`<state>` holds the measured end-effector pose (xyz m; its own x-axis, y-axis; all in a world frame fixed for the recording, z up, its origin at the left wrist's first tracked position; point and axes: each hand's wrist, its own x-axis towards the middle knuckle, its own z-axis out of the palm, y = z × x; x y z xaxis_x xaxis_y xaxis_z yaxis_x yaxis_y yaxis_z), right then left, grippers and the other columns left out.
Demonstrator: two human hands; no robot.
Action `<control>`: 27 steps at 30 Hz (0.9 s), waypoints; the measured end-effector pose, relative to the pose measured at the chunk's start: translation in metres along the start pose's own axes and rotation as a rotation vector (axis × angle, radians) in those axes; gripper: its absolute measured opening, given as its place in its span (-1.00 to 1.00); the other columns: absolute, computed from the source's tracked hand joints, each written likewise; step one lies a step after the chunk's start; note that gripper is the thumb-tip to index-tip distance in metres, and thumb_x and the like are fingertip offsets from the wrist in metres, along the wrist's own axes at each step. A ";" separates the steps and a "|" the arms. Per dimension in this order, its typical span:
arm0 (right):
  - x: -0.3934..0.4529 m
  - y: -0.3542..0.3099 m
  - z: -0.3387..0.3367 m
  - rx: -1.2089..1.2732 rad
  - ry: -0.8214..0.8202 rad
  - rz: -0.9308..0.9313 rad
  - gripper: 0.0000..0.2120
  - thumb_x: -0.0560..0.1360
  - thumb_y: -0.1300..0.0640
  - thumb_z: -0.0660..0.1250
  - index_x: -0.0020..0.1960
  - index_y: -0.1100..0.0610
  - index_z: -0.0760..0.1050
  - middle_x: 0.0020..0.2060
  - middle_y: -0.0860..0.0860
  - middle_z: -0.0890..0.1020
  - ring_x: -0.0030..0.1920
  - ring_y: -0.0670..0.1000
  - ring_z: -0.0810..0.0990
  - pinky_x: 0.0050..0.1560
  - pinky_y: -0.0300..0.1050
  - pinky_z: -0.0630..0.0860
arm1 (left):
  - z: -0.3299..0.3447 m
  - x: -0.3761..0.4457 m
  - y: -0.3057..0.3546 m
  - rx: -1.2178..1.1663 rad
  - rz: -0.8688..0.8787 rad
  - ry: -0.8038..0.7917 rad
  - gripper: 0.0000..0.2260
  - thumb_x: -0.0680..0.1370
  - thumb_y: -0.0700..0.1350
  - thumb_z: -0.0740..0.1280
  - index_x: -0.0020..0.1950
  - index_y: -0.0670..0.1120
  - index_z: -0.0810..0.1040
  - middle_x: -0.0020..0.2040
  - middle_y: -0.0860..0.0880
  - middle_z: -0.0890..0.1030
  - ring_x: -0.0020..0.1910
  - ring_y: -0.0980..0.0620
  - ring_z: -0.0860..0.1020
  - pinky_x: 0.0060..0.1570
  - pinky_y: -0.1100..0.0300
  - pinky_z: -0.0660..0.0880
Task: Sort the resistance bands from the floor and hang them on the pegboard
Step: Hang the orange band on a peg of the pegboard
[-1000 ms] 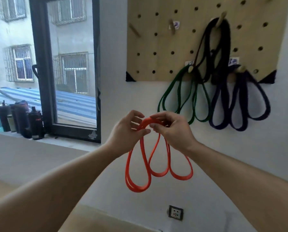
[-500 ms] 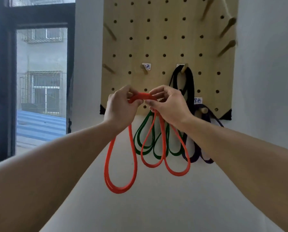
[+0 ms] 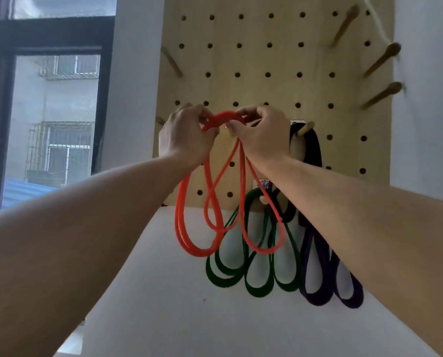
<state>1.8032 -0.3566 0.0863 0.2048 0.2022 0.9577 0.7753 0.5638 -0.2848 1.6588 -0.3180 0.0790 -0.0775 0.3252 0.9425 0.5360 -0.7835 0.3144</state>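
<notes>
Head view, speaker one: at far left stands the window (image 3: 53, 112), off the work. Why does the person raise both arms toward the pegboard (image 3: 274, 60)?

Speaker two: To bring the orange resistance band (image 3: 216, 202) to a peg. The left hand (image 3: 187, 136) pinches the gathered top of the band between thumb and curled fingers, and just to its right the right hand (image 3: 260, 135) pinches the same bunch. Between them the top arches up as one thick strand.

Speaker one: Why bunch it like that?

Speaker two: Probably so all the coils go over a peg together. Below the hands the loops hang free in front of the board's lower edge and the white wall, touching nothing that can be made out.

Speaker one: Is it on a peg yet?

Speaker two: That cannot be told. A small pale spot shows between the hands, perhaps a peg tip, but the fingers hide it.

Speaker one: And further right?

Speaker two: The green bands (image 3: 256, 276) hang from a low peg, partly behind the orange loops. Next come the purple bands (image 3: 318, 279), and the black band (image 3: 313, 148) hangs from the wooden peg (image 3: 305, 128) just beside the right hand. Each colour seems to have its own peg, so orange likely wants a free one. Bare pegs stick out at the board's upper right.
</notes>
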 end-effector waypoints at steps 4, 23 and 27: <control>0.028 0.014 0.013 -0.038 0.066 -0.013 -0.85 0.50 0.07 0.52 0.06 0.05 0.68 -0.11 -0.12 0.68 -0.17 -0.22 0.61 -0.22 -0.52 0.46 | 0.016 0.019 -0.009 0.004 -0.027 0.004 -0.78 0.55 -0.07 0.47 0.19 0.06 0.69 0.08 0.09 0.69 -0.01 0.12 0.58 -0.08 0.24 0.43; 0.056 0.065 0.053 -0.163 0.012 0.247 -0.90 0.47 0.13 0.48 -0.14 -0.05 0.60 -0.08 -0.05 0.69 -0.07 -0.03 0.66 -0.21 -0.19 0.56 | 0.081 0.043 -0.038 -0.080 -0.158 -0.091 -0.73 0.52 -0.25 0.39 0.01 0.10 0.75 -0.03 0.03 0.72 -0.06 -0.01 0.64 0.02 -0.01 0.64; 0.063 0.067 0.057 -0.214 -0.005 0.285 -0.85 0.48 0.20 0.44 -0.11 -0.06 0.65 0.02 -0.03 0.70 0.01 0.01 0.67 0.01 -0.08 0.64 | 0.084 0.044 -0.034 -0.041 -0.163 -0.126 -0.79 0.55 -0.17 0.35 0.01 0.04 0.76 0.01 -0.03 0.71 -0.03 -0.07 0.64 0.05 -0.01 0.61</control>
<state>1.8339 -0.2610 0.1250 0.4285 0.3315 0.8405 0.7951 0.3035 -0.5251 1.7076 -0.2324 0.1000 -0.0534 0.5113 0.8578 0.4899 -0.7351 0.4686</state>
